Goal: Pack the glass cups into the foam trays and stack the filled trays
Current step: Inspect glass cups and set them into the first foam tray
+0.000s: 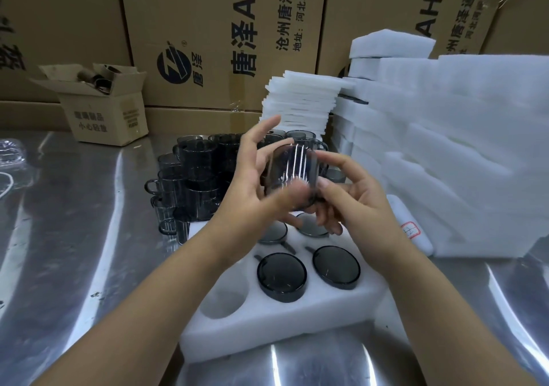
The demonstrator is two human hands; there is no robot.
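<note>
Head view: loose cups crowd behind tray; foam stacks at right.

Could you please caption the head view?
Left hand and right hand hold a dark glass cup over a partly filled foam tray.

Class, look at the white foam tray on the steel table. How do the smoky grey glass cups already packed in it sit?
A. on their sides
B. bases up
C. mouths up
B: the smoky grey glass cups set in the white foam tray show flat, closed bases on top.
</note>
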